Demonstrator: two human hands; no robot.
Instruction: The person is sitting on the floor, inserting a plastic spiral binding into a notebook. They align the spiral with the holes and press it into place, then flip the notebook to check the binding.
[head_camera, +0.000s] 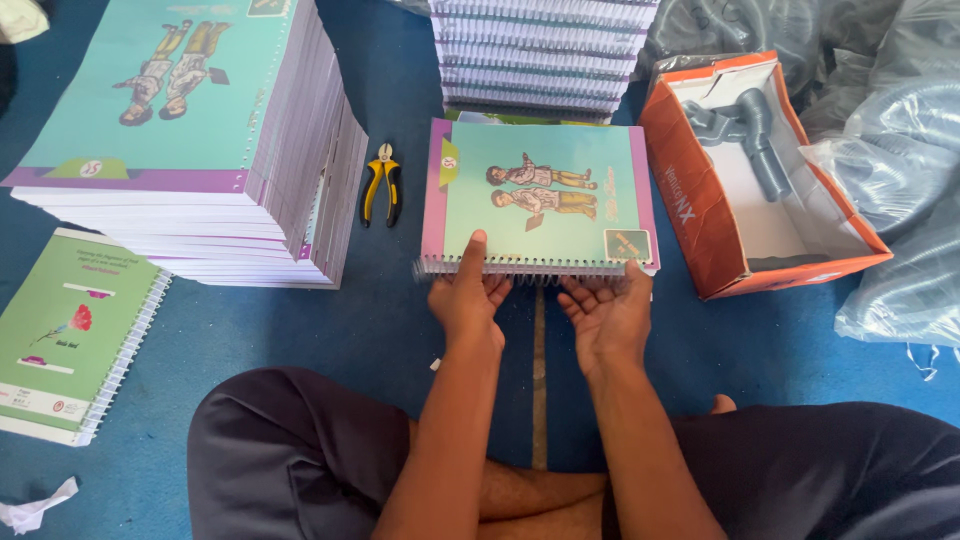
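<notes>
Hands are working the spiral edge of a teal notebook lying on the blue floor, between the crossed legs and a rear book stack. Left hand is gripping the near edge, thumb pressing on the cover, fingers curling under the wire binding. Right hand is cupping palm-up under the same edge, fingers half open, touching the binding. Pliers are lying just left of the notebook, beside a tall stack. Orange box is sitting right; a green notebook is lying far left.
</notes>
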